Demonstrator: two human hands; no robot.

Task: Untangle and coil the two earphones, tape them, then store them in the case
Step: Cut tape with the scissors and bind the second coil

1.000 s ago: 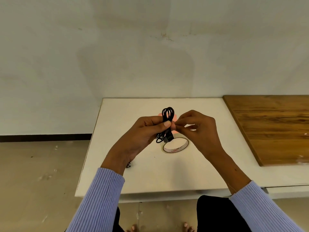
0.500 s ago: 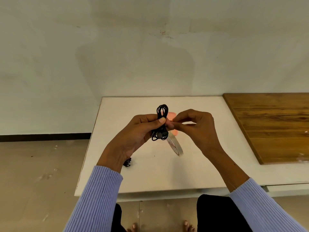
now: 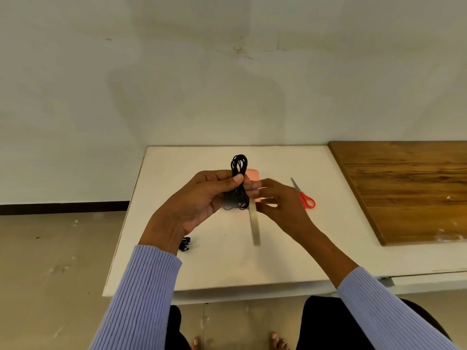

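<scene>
Left hand (image 3: 202, 198) is gripping the coiled black earphone (image 3: 238, 185) at mid-length, thumb pressing across the bundle, so that loops are protruding above and below the fingers (image 3: 222, 176). The bundle is being held above the white desk (image 3: 227, 261), in front of the pink case (image 3: 252, 176). Right hand (image 3: 280, 203) is meeting the coil from its right; its fingers are blurred, and whether they are pinching the tape end cannot be told. The tape roll (image 3: 254, 227) is hanging edge-on just below the coil, apparently suspended by its free strip. A second coiled earphone (image 3: 185, 244) is lying on the desk, below and left of the held coil, beside the left wrist. Red-handled scissors (image 3: 303, 195) are lying to the right of the held coil.

Handling judgement: the cord is probably light, soft and springy, so the loops are likely to fan out if the pinch slackens. The waist of the bundle is the best hold, leaving room for the wrap. The tape is likely to cling to skin.
</scene>
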